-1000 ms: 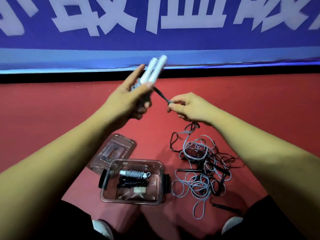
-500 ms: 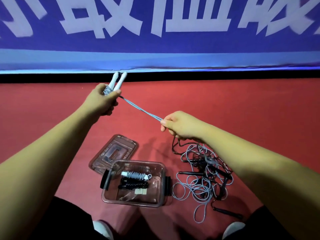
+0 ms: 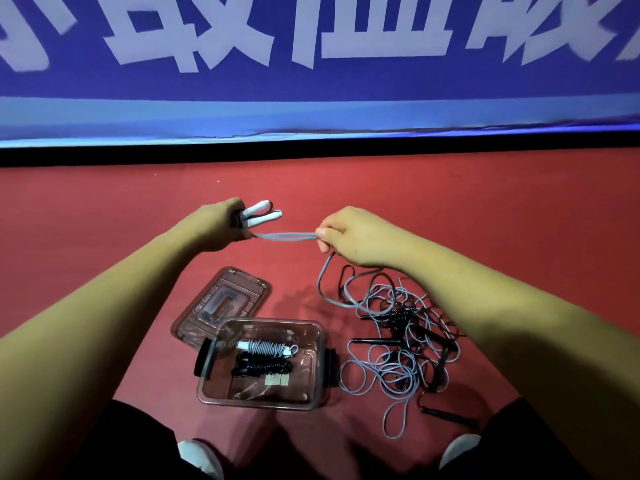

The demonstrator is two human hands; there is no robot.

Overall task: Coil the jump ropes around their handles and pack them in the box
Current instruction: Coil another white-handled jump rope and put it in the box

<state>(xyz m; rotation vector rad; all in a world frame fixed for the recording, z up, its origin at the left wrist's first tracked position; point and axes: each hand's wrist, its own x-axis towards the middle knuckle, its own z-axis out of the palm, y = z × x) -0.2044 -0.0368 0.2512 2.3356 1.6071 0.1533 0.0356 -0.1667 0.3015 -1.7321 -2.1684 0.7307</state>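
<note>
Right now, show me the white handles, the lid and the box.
white handles (image 3: 265, 218): head view, lower handle's shaft.
lid (image 3: 222, 301): head view, its centre.
box (image 3: 258, 404): head view, near rim.

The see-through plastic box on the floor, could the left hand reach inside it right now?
Probably yes. The see-through plastic box stands open, its clear lid lying beside it, and nothing covers it. The left hand grips the two white handles, though, so it would go in full.
</note>
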